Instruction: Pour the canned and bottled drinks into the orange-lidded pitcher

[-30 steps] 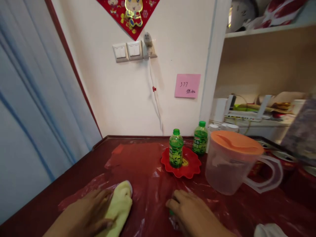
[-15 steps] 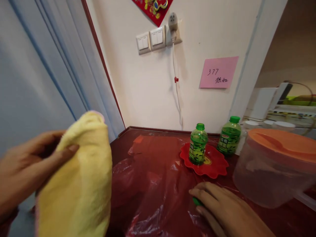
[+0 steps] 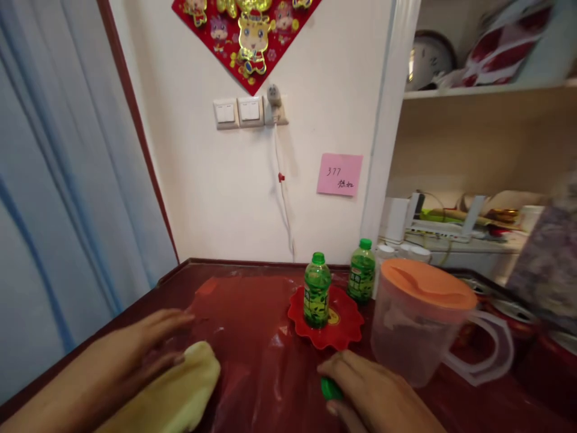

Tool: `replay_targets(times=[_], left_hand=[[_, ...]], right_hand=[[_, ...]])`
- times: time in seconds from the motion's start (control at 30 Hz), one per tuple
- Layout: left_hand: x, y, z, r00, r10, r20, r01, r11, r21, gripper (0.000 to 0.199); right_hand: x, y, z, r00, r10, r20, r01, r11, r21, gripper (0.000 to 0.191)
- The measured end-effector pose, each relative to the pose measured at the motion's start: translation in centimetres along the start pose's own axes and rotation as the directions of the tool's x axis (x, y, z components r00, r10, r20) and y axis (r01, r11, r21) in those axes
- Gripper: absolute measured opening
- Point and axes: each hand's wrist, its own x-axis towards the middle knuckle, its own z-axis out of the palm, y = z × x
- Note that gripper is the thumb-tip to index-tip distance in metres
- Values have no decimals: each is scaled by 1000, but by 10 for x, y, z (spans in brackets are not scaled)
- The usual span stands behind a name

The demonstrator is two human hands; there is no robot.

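Note:
My left hand (image 3: 130, 352) is over the table at lower left, its fingers stretched out and its thumb apart at the edge of a yellow cloth (image 3: 175, 391). The cloth lies low on the table beneath that hand. Between the fingers and thumb of my right hand (image 3: 369, 391) is a green bottle cap (image 3: 330, 388), partly covered by the fingers. Just beyond it a green-labelled bottle (image 3: 317, 294) stands upright on a red scalloped plate (image 3: 347, 338). A second green bottle (image 3: 362, 273) with a green cap stands behind, near the wall.
A clear plastic pitcher (image 3: 406, 343) with an orange lid stands right of the plate. Several cans (image 3: 509, 319) are behind it. Clear plastic film covers the dark red table (image 3: 252, 367). A blue curtain (image 3: 81, 180) hangs at left; shelves (image 3: 487, 90) are at right.
The yellow cloth has gone from raised in my left hand to down on the table, and those fingers have spread. My right hand keeps the cap. The view has shifted up and right.

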Motion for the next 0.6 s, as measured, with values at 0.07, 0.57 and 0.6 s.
replay_targets(times=[0.07,0.57,0.6], left_hand=[[29,26,-4,990,114,81,-111,993,-39,48],[151,129,163,970,210,123,-9,536,-844,100],[151,129,166,969,219,118,-9,506,-863,102]], right_hand=[[11,0,-17,996,54,-64,-49,996,76,36],[140,37,-70,929,70,-363,-120,986,-117,31],[144,41,-68,930,71,-360,-122,985,-121,32]])
